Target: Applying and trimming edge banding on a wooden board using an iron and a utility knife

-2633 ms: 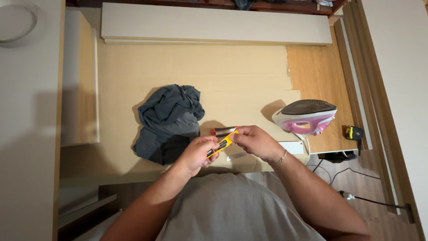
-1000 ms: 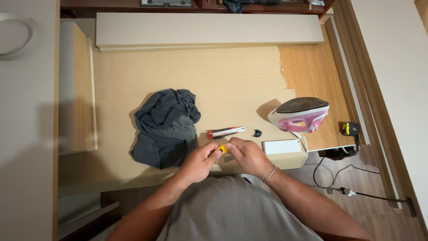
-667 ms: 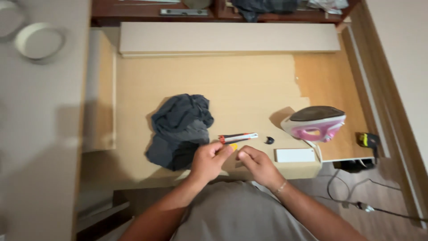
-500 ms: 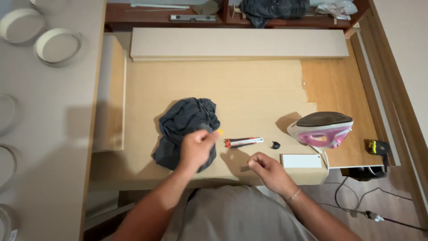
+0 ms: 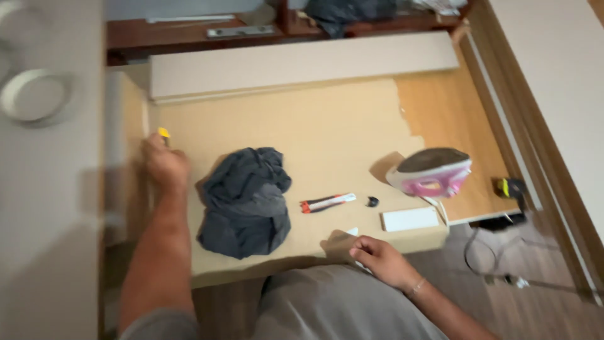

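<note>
**A:** Start nearest. What is the right hand (image 5: 384, 261) doing?

**B:** It rests at the near edge of the tabletop (image 5: 327, 132), about 6 o'clock. Its fingers are curled loosely beside a white scrap (image 5: 350, 233). I cannot tell whether they grip the scrap or only touch it.

**A:** And just past it?

**B:** A flat white box (image 5: 410, 219) lies at 4 o'clock. A red-and-white cutter (image 5: 327, 203) lies near the middle with a small black cap (image 5: 372, 201) just beside its right end. A crumpled dark grey cloth (image 5: 245, 201) sits to the left of them, at about 8 o'clock. Nothing touches any of these.

**A:** So where is the work?

**B:** With the left hand (image 5: 165, 165), stretched out to 10 o'clock at the tabletop's left edge. Its fingers are pinched shut on a small yellow piece (image 5: 163, 132), which pokes out above the knuckles right by the upright side board (image 5: 133, 126).

**A:** Which step would you call that?

**B:** I'd say carrying. The piece is in the hand, held at that edge, and not set down.

**A:** What would a move from there need?

**B:** A steady pinch, since the piece is tiny, and care with the board close beside it. The view there is blurred, so I can't see how close the piece is to the board.

**A:** Farther out?

**B:** A pink iron (image 5: 431, 171) stands at 3 o'clock, and a long pale panel (image 5: 302, 63) runs across 12 o'clock.
</note>
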